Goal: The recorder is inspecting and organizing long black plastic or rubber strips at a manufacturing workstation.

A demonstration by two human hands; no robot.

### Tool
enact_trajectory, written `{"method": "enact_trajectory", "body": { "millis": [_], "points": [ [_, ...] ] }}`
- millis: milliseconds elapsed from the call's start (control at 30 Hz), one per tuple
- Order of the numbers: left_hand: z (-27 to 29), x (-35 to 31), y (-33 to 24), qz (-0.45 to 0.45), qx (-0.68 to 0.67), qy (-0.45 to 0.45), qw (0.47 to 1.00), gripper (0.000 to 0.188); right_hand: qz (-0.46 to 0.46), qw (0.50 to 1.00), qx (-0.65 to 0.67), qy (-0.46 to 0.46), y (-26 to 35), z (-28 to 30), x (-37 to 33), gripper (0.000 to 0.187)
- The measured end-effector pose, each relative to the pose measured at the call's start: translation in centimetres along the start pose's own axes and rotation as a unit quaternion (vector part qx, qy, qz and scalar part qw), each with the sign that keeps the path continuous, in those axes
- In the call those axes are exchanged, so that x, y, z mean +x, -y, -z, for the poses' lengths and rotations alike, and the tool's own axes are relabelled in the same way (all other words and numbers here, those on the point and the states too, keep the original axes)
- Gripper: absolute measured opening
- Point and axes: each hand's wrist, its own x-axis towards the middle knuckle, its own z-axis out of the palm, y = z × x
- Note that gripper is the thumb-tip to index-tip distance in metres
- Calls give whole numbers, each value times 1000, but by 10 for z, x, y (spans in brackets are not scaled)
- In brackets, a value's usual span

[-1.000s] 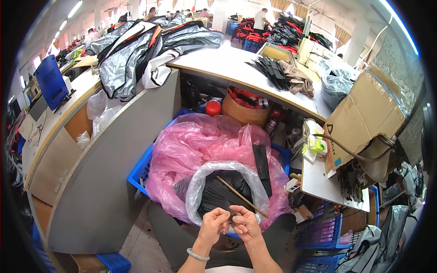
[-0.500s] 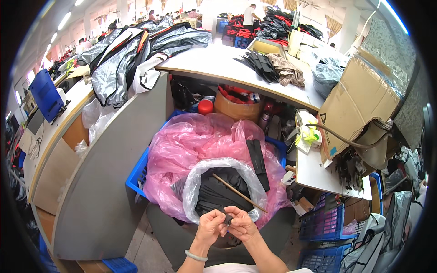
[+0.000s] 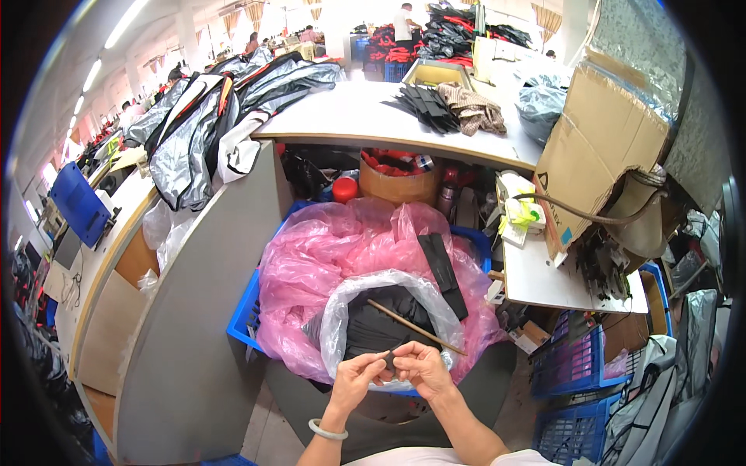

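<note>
My left hand (image 3: 356, 378), with a pale bangle (image 3: 328, 430) at the wrist, and my right hand (image 3: 424, 371) meet in front of me. Fingers of both pinch a small black fabric piece (image 3: 390, 359), mostly hidden by the fingertips. Just beyond them lies a clear plastic bag (image 3: 336, 311) with its mouth spread wide, holding black fabric pieces (image 3: 373, 330). A thin wooden stick (image 3: 404, 321) rests slantwise across it. Pink plastic sheeting (image 3: 326, 248) surrounds the bag, and a folded black strip (image 3: 443, 272) lies on the pink at the right.
A blue crate (image 3: 242, 311) sits under the sheeting. A grey panel (image 3: 194, 311) stands at left. The white table (image 3: 334, 113) beyond carries silver-black garments (image 3: 186, 132) and black pieces (image 3: 426, 107). A cardboard box (image 3: 602, 147) is at right, above blue baskets (image 3: 571, 361).
The view has shifted slightly, moving the scene in the picture. Both hands stay together on the small black piece; it shows less between the fingertips now, and the right fingers have straightened somewhat.
</note>
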Motion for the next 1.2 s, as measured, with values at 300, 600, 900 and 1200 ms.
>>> {"method": "enact_trajectory", "body": {
  "millis": [300, 600, 900, 1200],
  "points": [
    [-10, 18, -2, -333, 513, -85, 787, 4, 27, 994, -106, -26, 12, -7, -5, 13],
    [-20, 22, -1, 57, -92, -24, 994, 28, 105, 965, -238, -26, 26, -24, 0, 13],
    [-30, 21, -1, 65, -229, -106, 965, 19, 352, 813, -436, -157, 32, -27, 2, 21],
    [-43, 3, 4, 5, -156, -147, 977, 28, 376, 785, -458, -180, 26, -19, -4, 14]
  ]
}}
